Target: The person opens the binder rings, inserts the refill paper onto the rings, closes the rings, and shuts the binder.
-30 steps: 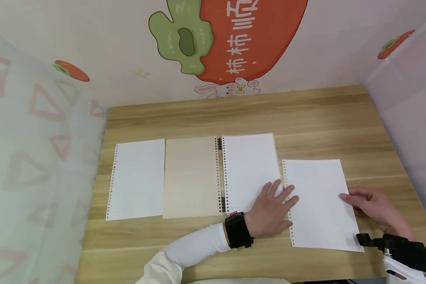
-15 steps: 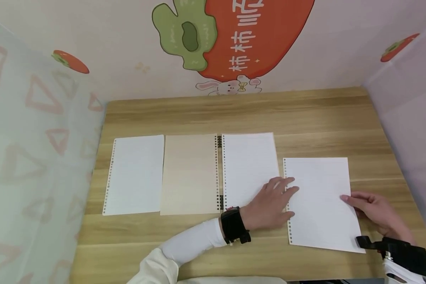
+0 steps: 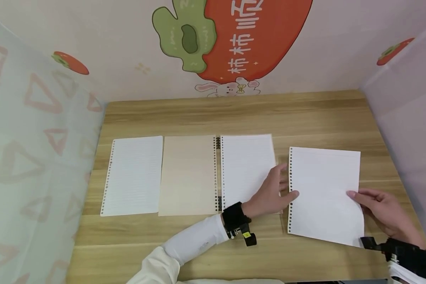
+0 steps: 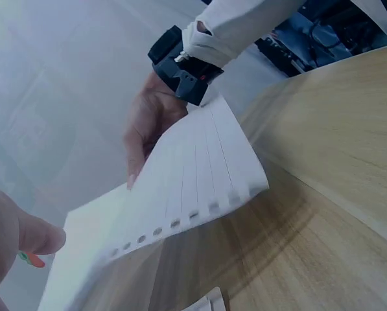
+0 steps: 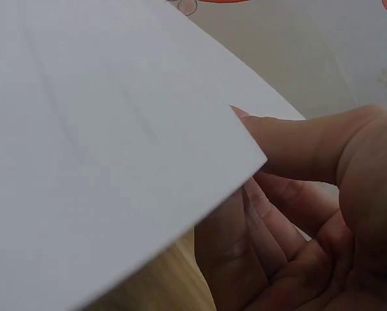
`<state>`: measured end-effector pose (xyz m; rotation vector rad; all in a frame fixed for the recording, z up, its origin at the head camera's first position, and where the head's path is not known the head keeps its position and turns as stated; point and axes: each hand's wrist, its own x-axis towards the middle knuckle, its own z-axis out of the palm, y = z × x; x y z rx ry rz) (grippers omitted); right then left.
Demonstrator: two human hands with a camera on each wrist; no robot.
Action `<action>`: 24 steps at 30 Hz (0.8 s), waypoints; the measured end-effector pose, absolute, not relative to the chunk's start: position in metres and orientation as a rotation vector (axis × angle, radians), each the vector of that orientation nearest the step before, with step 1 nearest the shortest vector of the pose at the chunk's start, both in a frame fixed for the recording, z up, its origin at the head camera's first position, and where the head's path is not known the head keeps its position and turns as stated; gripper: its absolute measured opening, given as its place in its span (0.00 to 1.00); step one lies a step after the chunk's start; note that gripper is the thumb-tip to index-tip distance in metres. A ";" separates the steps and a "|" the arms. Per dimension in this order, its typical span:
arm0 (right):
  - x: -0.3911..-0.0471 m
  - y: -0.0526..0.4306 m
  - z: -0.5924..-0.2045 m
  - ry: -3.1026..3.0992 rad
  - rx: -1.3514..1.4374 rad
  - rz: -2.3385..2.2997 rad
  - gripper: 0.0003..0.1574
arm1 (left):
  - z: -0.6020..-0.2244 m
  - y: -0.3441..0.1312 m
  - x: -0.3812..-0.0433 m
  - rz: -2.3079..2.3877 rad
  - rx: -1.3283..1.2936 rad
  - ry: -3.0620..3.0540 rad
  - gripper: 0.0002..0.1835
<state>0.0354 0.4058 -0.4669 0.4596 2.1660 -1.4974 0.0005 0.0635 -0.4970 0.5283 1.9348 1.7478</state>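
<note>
lifted a white, rectangular, hole-punched paper sheet (image 3: 321, 177) since earlier, pinching its unpunched edge in the right hand (image 3: 387, 209), probably sparing the punched side, with left hand (image 3: 269, 195) parted, empty.

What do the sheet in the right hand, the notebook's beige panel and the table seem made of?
Held sheet: matte white paper, apparently, since it bends softly and has ruled lines.
Beige panel: card or plastic; its smooth, even, dull surface fits either.
Table: wood or wood-look laminate, low-sheen, judging by its grain bands.
</note>
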 end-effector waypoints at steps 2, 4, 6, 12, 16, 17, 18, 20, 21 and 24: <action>0.033 0.403 -0.464 2.157 0.456 -1.530 0.10 | -0.497 0.063 -0.001 1.781 0.468 1.899 0.45; 0.031 0.400 -0.462 2.157 0.447 -1.553 0.10 | -0.497 0.063 -0.003 1.798 0.416 1.883 0.42; 0.028 0.397 -0.460 2.157 0.437 -1.569 0.09 | -0.497 0.061 -0.004 1.799 0.374 1.891 0.38; 0.021 0.386 -0.455 2.210 0.408 -1.564 0.11 | -0.496 0.055 -0.011 1.882 0.265 1.848 0.28; 0.016 0.375 -0.451 2.248 0.406 -1.536 0.14 | -0.496 0.049 -0.016 1.926 0.251 1.819 0.23; 0.015 0.372 -0.450 2.261 0.405 -1.522 0.15 | -0.496 0.047 -0.017 1.932 0.245 1.818 0.22; 0.013 0.369 -0.449 2.280 0.393 -1.499 0.17 | -0.496 0.045 -0.018 1.938 0.239 1.820 0.22; 0.010 0.363 -0.448 2.297 0.378 -1.500 0.17 | -0.497 0.041 -0.021 1.943 0.227 1.830 0.20; 0.009 0.360 -0.448 2.325 0.362 -1.471 0.18 | -0.497 0.038 -0.022 1.946 0.215 1.833 0.20; 0.006 0.353 -0.449 2.375 0.303 -1.456 0.20 | -0.496 0.031 -0.026 1.946 0.176 1.854 0.17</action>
